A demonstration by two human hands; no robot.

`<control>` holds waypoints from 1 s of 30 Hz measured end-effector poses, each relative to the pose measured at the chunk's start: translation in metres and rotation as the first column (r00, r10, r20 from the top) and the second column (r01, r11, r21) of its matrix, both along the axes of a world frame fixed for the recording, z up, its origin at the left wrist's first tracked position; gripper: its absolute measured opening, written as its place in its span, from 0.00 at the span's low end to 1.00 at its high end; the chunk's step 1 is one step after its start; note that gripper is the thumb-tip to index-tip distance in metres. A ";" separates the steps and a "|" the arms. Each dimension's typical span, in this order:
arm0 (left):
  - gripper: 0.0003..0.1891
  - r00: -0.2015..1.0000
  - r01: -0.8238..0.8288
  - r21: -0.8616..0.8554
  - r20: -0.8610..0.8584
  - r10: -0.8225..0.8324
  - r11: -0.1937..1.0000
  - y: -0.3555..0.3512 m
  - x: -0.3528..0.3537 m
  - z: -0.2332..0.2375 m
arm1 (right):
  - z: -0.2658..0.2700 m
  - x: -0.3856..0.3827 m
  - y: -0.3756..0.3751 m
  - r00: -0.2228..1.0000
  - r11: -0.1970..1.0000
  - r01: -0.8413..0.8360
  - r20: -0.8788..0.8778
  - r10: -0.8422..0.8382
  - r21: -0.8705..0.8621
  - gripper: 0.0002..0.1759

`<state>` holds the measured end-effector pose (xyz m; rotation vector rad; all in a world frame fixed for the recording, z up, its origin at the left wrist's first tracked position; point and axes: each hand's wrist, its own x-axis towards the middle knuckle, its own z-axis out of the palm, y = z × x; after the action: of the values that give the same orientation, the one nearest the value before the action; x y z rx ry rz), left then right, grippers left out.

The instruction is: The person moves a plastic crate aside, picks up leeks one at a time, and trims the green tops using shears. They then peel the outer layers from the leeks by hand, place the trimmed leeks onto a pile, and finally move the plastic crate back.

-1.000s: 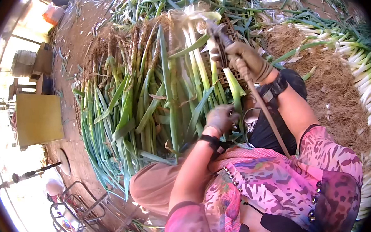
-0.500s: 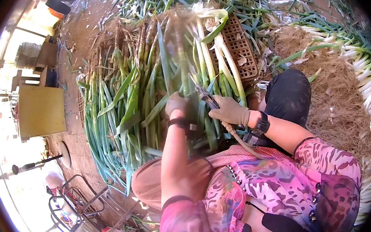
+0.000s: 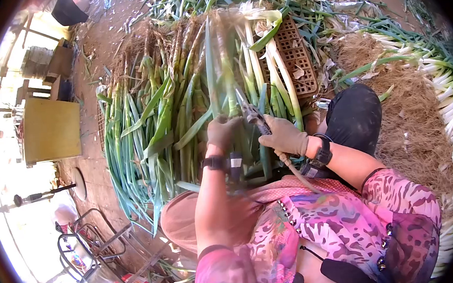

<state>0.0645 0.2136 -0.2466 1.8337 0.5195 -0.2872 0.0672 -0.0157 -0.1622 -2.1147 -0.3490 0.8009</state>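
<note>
My left hand (image 3: 220,133), in a grey-brown glove, grips a long green onion stalk (image 3: 224,62) that points away from me over the pile. My right hand (image 3: 284,135), also gloved, holds a metal nozzle tool (image 3: 251,113) with a tan hose (image 3: 297,171) running back toward my lap. The nozzle tip lies against the stalk just above my left hand. A big heap of green onions (image 3: 155,115) with dirty roots lies in front of me.
A brown plastic crate (image 3: 297,61) sits under the stalks at upper right. Cleaned white onions (image 3: 449,97) are stacked along the right edge, with dry husk litter (image 3: 410,111) between. A yellow box (image 3: 51,130) and metal frames (image 3: 94,247) stand at left.
My right hand came down from high over the crate to just in front of my lap with the nozzle. My left hand rose and took hold of one stalk.
</note>
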 end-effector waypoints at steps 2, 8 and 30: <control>0.22 1.000 -0.006 -0.101 0.011 0.007 0.995 -0.006 -0.001 0.020 | -0.005 -0.001 -0.009 0.992 1.000 -0.023 0.125 0.021 0.017 0.27; 0.16 0.997 0.055 -0.112 -0.038 -0.060 0.992 -0.025 -0.013 0.023 | -0.024 0.028 -0.008 0.970 0.999 -0.047 0.237 0.050 -0.018 0.29; 0.19 0.985 -0.146 -0.678 -0.163 0.046 0.721 -0.016 -0.058 0.025 | -0.047 0.188 0.059 0.986 0.998 -0.055 0.155 0.056 -0.011 0.27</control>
<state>0.0067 0.1980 -0.2219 1.0518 0.5102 -0.4668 0.2551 0.0431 -0.2094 -2.1882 -0.4906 0.6706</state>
